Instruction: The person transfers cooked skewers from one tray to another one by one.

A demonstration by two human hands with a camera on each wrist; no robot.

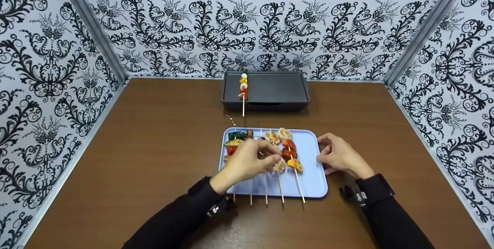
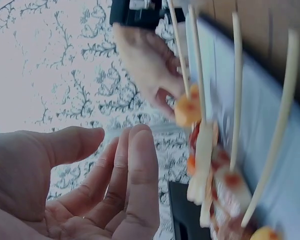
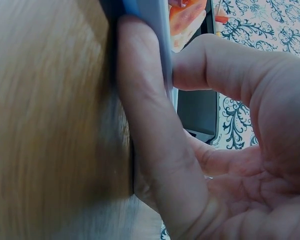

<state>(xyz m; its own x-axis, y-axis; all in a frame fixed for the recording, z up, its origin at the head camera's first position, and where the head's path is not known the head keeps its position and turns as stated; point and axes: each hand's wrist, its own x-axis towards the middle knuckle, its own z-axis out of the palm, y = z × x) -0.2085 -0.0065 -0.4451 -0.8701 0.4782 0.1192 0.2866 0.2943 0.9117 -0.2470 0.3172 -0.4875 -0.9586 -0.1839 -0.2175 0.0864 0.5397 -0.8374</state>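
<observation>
Over the middle of a pale blue tray [image 1: 313, 181] hovers my left hand [image 1: 250, 160], its thumb and fingers apart with nothing between them in the left wrist view. Several food skewers lie side by side on the tray, their sticks jutting past the near edge. The rightmost skewer [image 1: 289, 153] carries red, dark red and yellow pieces. Pale round slices [image 1: 285, 133] show near the tray's far edge, and the left hand hides part of the food. My right hand [image 1: 341, 156] grips the tray's right rim between thumb and fingers [image 3: 140, 65].
Beyond the tray stands a dark grey griddle [image 1: 279, 87] by the back wall. One skewer [image 1: 244, 86] lies on its left part, the stick pointing toward me. The brown table [image 1: 162, 144] is enclosed by patterned walls [image 1: 239, 17] at the back and sides.
</observation>
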